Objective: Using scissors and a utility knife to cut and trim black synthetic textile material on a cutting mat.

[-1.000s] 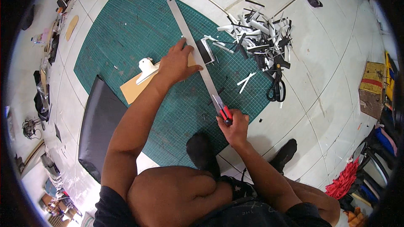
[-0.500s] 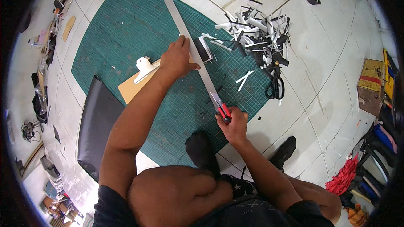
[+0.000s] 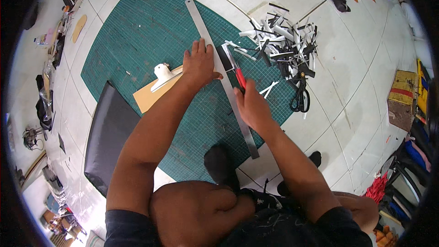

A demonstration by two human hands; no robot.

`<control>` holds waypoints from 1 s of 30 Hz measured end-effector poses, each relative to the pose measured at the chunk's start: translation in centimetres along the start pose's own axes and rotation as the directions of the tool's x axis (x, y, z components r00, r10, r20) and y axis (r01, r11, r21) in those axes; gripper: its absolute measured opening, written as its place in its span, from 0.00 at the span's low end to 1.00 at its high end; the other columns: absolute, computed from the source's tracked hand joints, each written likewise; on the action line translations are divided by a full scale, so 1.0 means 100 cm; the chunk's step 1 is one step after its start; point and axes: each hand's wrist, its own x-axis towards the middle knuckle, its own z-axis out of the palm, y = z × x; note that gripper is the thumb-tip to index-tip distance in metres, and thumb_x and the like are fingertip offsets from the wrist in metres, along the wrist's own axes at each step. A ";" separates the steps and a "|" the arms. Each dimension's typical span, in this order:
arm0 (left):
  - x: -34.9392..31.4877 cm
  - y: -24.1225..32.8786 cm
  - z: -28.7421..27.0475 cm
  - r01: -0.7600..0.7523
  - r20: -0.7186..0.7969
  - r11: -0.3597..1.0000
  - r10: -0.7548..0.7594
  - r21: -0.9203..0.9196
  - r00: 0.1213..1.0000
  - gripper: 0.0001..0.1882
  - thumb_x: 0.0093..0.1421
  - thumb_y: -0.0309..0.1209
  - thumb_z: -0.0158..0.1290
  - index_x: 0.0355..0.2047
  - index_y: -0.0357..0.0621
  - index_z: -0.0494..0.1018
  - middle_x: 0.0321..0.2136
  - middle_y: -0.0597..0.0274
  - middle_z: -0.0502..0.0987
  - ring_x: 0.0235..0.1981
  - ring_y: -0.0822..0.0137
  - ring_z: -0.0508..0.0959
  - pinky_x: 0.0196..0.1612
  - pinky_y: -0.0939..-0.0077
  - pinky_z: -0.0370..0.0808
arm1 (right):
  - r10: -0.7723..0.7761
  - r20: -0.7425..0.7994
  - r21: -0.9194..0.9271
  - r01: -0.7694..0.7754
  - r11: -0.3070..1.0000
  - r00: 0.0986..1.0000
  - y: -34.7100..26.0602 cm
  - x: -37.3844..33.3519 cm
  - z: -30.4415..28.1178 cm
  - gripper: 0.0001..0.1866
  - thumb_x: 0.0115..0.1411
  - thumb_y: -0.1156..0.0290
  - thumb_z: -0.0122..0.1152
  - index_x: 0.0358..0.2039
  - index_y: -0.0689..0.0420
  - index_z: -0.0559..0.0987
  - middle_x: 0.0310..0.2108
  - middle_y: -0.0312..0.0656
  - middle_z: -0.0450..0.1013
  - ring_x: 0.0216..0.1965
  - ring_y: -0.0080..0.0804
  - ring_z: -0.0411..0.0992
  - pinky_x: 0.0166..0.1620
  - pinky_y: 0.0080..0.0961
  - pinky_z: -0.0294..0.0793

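Nearest me, my view is filled by the person's bent knee and dark shirt, which hide the floor beneath them. A black sheet (image 3: 107,132) lies on the left, its near end cut off by the arm. Beyond that the green cutting mat (image 3: 137,32) spreads over the tiled floor. The right hand (image 3: 251,107) has its grip clamped on a red-handled knife (image 3: 239,77); I cannot make out the blade, which sits against the long metal ruler (image 3: 228,87). That ruler runs diagonally from near right to far left across the mat. The left hand (image 3: 199,64) presses flat on the ruler, fingers spread, grip apart. Left of it lies a brown board (image 3: 148,95) with a white object (image 3: 161,72) I cannot identify. Farther right, black scissors (image 3: 299,96) lie beside a heap of black and white offcuts (image 3: 283,45).
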 end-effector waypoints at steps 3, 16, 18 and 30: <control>0.005 -0.001 0.000 0.015 0.127 1.000 -0.014 -0.003 0.992 0.57 0.38 0.55 0.70 0.61 0.36 0.57 0.65 0.50 0.56 0.67 0.50 0.56 0.65 0.44 0.55 | -0.049 0.054 -0.085 0.053 0.995 0.997 -0.020 0.031 -0.003 0.17 0.67 0.62 0.47 0.45 0.64 0.62 0.31 0.59 0.76 0.34 0.59 0.77 0.36 0.50 0.76; 0.011 -0.002 0.004 0.020 0.127 0.988 -0.039 0.150 0.991 0.60 0.38 0.58 0.67 0.64 0.35 0.54 0.62 0.53 0.60 0.64 0.52 0.60 0.66 0.40 0.51 | -0.035 0.155 -0.265 0.075 0.961 0.987 -0.042 0.063 0.009 0.18 0.66 0.63 0.47 0.46 0.66 0.64 0.33 0.59 0.77 0.37 0.55 0.78 0.39 0.47 0.78; 0.014 -0.004 0.009 0.017 0.105 0.987 -0.034 0.158 0.994 0.60 0.38 0.58 0.67 0.64 0.35 0.54 0.62 0.53 0.60 0.64 0.52 0.60 0.65 0.40 0.51 | -0.055 0.138 -0.283 0.092 0.955 0.989 -0.041 0.066 0.009 0.18 0.66 0.63 0.48 0.46 0.66 0.64 0.34 0.59 0.77 0.38 0.55 0.78 0.40 0.48 0.78; 0.010 -0.003 -0.009 0.042 0.215 0.995 -0.061 0.095 0.975 0.65 0.37 0.62 0.67 0.66 0.37 0.49 0.66 0.50 0.54 0.68 0.48 0.53 0.66 0.35 0.46 | 0.128 0.322 -0.309 -0.023 0.951 0.938 -0.001 -0.007 0.003 0.17 0.65 0.62 0.50 0.43 0.62 0.62 0.30 0.56 0.77 0.35 0.54 0.78 0.39 0.47 0.77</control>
